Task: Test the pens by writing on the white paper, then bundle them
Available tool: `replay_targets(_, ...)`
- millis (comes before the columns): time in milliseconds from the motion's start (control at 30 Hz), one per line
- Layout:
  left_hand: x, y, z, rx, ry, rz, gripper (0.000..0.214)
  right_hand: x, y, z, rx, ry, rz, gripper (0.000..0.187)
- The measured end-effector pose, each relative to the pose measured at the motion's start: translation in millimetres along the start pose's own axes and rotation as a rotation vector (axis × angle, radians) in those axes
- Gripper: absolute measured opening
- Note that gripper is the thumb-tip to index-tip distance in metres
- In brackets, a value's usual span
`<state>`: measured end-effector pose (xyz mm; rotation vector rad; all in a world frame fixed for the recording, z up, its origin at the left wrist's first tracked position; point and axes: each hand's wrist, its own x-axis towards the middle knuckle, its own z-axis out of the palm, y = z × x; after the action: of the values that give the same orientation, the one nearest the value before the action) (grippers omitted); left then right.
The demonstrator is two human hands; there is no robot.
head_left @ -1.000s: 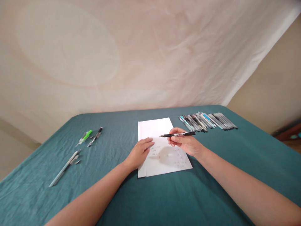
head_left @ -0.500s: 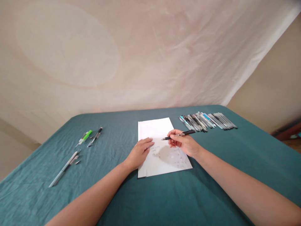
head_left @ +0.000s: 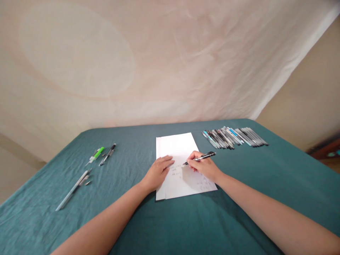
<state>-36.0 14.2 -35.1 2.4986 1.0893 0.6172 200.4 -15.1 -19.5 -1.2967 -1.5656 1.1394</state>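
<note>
White paper (head_left: 175, 147) lies in front of me, with small dark handwriting across its middle and lower right. My left hand (head_left: 158, 172) rests flat on its left edge, fingers stretched out. Between the thumb and fingers of my right hand (head_left: 204, 166) is a black pen (head_left: 208, 155). Its tip points down and left, at the handwriting near the sheet's middle; whether it touches the paper I cannot tell. Part of the writing is hidden by my right hand and its shadow.
A dark green cloth (head_left: 138, 148) covers the table. At the back right lies a row of several pens (head_left: 225, 137). To the left are a green-and-white pen (head_left: 97, 154), a black-and-clear pen (head_left: 108, 154) and a long grey pen (head_left: 71, 190) with small parts beside it.
My right hand has moved down and slightly left, bringing the pen's tip lower to the line of writing. The pen now stands at a steeper tilt. My left hand has stayed put.
</note>
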Motion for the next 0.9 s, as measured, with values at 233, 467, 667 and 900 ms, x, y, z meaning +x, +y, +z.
replay_targets(233,0.1,-0.6,0.8,-0.007,-0.002,-0.003,0.04,-1.6,-2.2,5.1,-0.187,0.108,-0.13,0.004)
replay_targets(467,-0.4,1.5,-0.9,-0.012,-0.007,-0.01,0.04,-1.2,0.1,7.4,-0.171,0.083,-0.135,0.007)
replay_targets(667,0.2,1.0,-0.6,-0.008,-0.008,-0.011,0.04,0.7,1.3,9.1,-0.27,0.139,-0.19,0.007)
replay_targets(900,0.1,-0.6,0.7,-0.014,0.0,-0.002,0.039,0.4,2.0,9.6,-0.288,0.127,-0.2,0.005)
